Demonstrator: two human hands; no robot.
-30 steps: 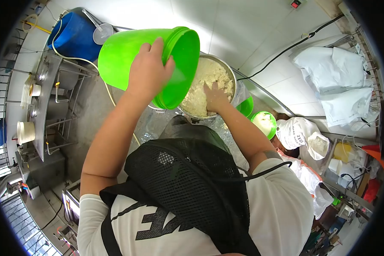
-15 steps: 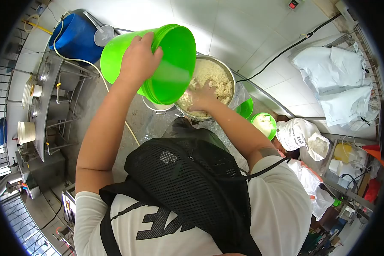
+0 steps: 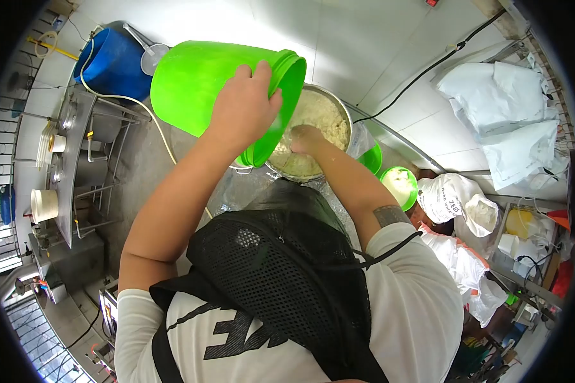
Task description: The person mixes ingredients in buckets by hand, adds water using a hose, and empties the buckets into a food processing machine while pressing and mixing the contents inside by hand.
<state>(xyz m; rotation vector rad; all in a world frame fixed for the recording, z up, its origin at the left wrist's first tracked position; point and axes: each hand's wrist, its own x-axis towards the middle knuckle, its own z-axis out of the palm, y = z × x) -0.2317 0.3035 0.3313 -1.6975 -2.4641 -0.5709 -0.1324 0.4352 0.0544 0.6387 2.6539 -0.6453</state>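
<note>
My left hand (image 3: pixel 246 105) grips the upper side of a large green bucket (image 3: pixel 201 86) near its rim. The bucket lies tilted on its side, its mouth facing right over a round metal pot. Inside the pot (image 3: pixel 346 115) is a pale, crumbly dough-like mass (image 3: pixel 329 121). My right hand (image 3: pixel 306 138) is down in this mass, close to the bucket's mouth; its fingertips are hidden, and what they hold, if anything, cannot be made out.
A blue barrel (image 3: pixel 112 67) with a white scoop (image 3: pixel 152 60) stands at the upper left, beside a hose. Right of the pot are a green bucket of pale material (image 3: pixel 399 186) and white sacks (image 3: pixel 453 198). A metal table (image 3: pixel 70 159) stands left.
The green bucket tipped back and then swung right and over the pot again with my left hand. My right hand shifted within the mass, and its fingers are less visible.
</note>
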